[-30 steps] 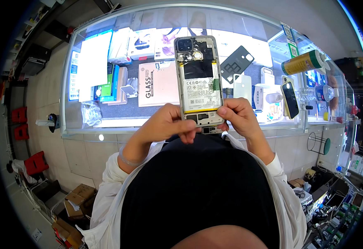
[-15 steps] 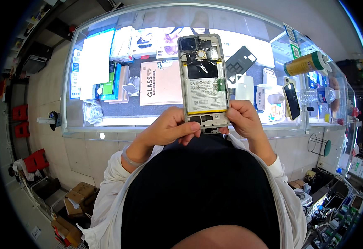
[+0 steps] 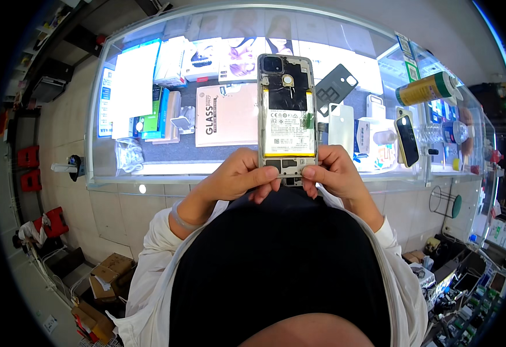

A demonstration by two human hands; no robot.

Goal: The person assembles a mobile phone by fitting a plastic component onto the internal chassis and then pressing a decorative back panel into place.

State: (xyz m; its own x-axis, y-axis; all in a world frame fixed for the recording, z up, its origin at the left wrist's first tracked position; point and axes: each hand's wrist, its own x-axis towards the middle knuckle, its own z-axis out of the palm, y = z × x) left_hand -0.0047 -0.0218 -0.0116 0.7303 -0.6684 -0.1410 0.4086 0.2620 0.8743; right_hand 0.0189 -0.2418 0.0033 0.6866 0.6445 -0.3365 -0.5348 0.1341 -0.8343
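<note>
A smartphone (image 3: 288,130) with its back cover off is held up between my two hands, over the near edge of a glass counter. Its light battery, black upper section, square camera block and grey frame face me. My left hand (image 3: 244,176) pinches the lower left corner, thumb on top. At the lower right corner, my right hand (image 3: 333,172) grips the same way, its thumb lying over the bottom strip. The fingers beneath the phone are partly hidden. Just beyond it, a dark phone back cover (image 3: 337,85) and a white one (image 3: 341,124) lie on the counter.
The lit glass display counter (image 3: 207,178) holds several boxes, among them a pinkish flat box (image 3: 224,115). To the right are a yellow-green canister (image 3: 423,89), another phone (image 3: 407,139) and a plastic bottle (image 3: 452,133). A stool (image 3: 455,205) stands at right; cardboard boxes (image 3: 113,272) sit lower left.
The phone has shifted slightly right and toward me, and its top tilts differently. My right thumb has moved from the side edge onto the bottom strip.
</note>
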